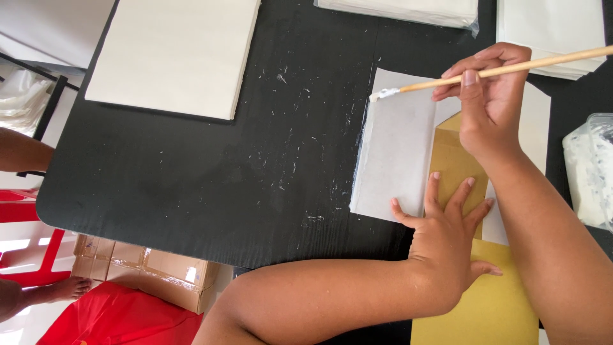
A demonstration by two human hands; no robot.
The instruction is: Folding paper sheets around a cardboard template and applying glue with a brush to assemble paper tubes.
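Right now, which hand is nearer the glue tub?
Right. The right hand holds the brush just left of the tub; the left hand presses the paper, farther away.

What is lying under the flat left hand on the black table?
The left hand presses on a brown envelope, which lies on grey paper. The hand and forearm cover part of the envelope there.

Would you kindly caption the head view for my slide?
Right hand brushes paste along a white sheet with a wooden brush; left hand presses the sheets flat.
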